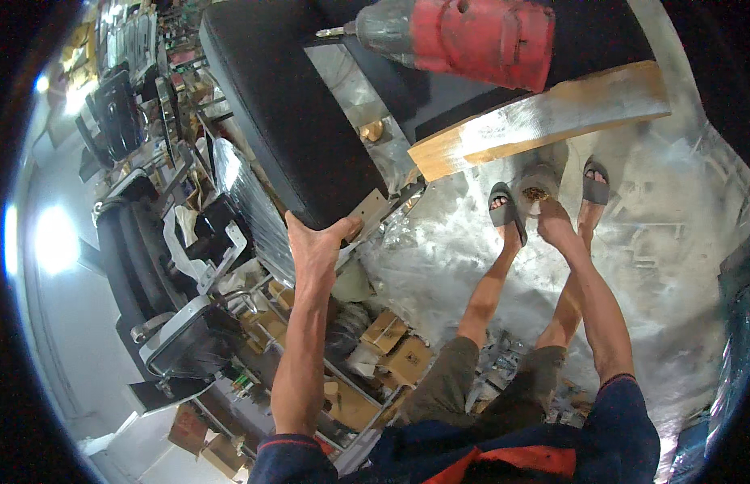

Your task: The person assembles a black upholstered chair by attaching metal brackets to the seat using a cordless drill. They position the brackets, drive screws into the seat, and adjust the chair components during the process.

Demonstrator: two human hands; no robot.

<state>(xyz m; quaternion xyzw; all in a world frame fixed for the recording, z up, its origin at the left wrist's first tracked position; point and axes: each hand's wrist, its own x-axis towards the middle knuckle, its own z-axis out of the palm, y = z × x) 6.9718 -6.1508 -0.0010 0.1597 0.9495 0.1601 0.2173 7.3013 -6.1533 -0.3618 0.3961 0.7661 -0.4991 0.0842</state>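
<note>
Left hand (317, 242) grips the near end of a long black padded cushion with rounded corners (286, 121), spread around it, with digits on both sides; one side touches a pale flat metal plate with small holes (370, 214) at the cushion's edge. Right hand (557, 227) is down at a round greyish container (541, 173) on the floor between the feet, fingers bunched at its near rim; cannot tell if they pinch anything. Small brownish pieces (535, 194) lie in the container, too small to identify.

Red-and-grey power drill (480, 42) lies at the top of the view, bit pointing left. Curved wood-edged board with a shiny face (544, 121) sits just below it. Grey open-toed sandals (595, 190) flank the container. Black chair parts (137, 250) at left; brown cardboard boxes (407, 360) near the lower middle.
</note>
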